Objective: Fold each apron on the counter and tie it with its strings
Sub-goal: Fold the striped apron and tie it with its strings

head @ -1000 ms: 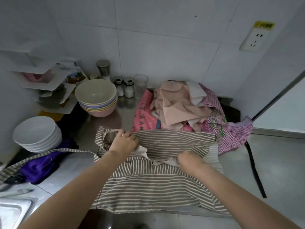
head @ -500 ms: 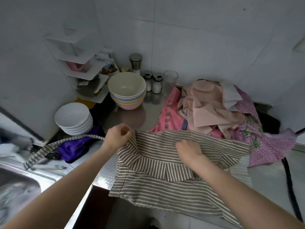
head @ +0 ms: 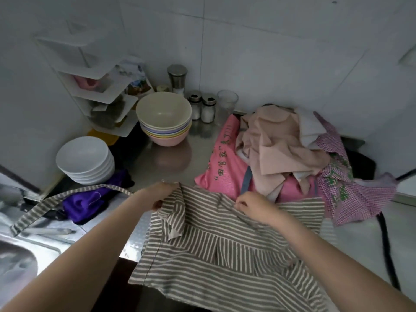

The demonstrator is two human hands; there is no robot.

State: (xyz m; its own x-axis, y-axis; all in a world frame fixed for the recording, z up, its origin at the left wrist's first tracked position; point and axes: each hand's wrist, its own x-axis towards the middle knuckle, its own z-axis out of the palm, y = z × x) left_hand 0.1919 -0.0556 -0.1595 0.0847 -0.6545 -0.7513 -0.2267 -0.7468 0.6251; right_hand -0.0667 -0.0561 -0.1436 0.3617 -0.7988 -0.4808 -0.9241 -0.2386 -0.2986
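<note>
Brown-and-white striped apron (head: 225, 255) spread over counter edge, strap (head: 67, 199) trailing left, other aprons (head: 281, 149) heaped behind

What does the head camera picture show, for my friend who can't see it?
Two bare hands hold a grey-and-white striped apron on a steel counter: the left hand grips its left corner, and the right hand pinches its top edge. Behind lie a heap of other aprons, stacked bowls and white plates.
</note>
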